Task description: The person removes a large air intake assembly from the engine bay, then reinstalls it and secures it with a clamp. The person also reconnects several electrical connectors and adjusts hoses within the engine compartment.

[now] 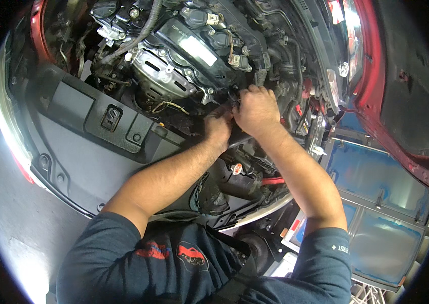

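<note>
Both my hands reach into a car's engine bay, close together at the near right end of the black engine cover [194, 50]. My right hand [258, 109] is closed, knuckles up, with its fingers curled round a small dark part that I cannot make out. Just left of it and lower, my left hand [218, 127] is bent inward, its fingertips partly hidden by the right hand; it seems to pinch at the same spot. A ribbed hose [260, 77] runs just beyond my right hand. Left of my hands lies a slotted metal heat shield [161, 73].
A black plastic panel [72, 147] spans the front of the car. Near my forearms sits a cap with an orange label [236, 168]. The raised red hood [376, 91] stands at right, above a blue-fronted cabinet [376, 177]. Loose wires [171, 106] hang below the heat shield.
</note>
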`<action>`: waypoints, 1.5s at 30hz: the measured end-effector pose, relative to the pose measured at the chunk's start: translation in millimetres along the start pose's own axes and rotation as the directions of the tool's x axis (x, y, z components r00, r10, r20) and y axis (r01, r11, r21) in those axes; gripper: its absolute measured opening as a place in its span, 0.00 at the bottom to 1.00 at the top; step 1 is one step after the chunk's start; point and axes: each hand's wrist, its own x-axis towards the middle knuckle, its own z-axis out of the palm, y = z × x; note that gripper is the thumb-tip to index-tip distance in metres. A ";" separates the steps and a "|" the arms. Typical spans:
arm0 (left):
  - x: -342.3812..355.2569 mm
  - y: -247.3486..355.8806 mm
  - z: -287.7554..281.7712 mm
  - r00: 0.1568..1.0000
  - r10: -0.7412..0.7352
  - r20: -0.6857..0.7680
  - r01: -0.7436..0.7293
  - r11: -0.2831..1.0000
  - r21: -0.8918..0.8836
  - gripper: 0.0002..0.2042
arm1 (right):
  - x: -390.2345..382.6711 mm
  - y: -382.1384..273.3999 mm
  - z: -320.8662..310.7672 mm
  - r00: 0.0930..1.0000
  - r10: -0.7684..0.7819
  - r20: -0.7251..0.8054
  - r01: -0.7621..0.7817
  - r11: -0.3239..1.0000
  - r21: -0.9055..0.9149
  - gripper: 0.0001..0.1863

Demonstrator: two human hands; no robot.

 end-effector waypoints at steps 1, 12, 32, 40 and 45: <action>-1.1 -1.1 0.3 1.000 0.024 0.005 -0.024 0.999 -0.029 0.14 | 3.4 5.7 -0.6 0.999 -0.017 0.051 0.014 0.999 0.052 0.18; -3.8 7.2 5.1 1.000 -0.011 -0.014 0.008 0.987 -0.162 0.17 | 7.1 8.0 14.9 0.990 0.000 -0.139 0.031 0.975 0.220 0.10; 5.2 18.0 -0.3 0.922 0.385 0.030 -0.349 0.799 0.490 0.21 | -97.8 61.2 8.5 0.932 0.132 -0.338 0.105 0.793 0.600 0.22; 8.5 62.2 10.0 0.266 0.679 0.684 -0.814 -0.222 0.537 0.13 | -327.7 35.8 187.0 0.787 0.574 0.226 -0.482 0.343 0.806 0.27; 33.5 121.8 50.9 0.776 -0.224 0.590 -0.578 -0.629 0.520 0.28 | -340.6 -25.4 277.1 0.739 0.673 -0.010 -0.320 0.364 0.875 0.33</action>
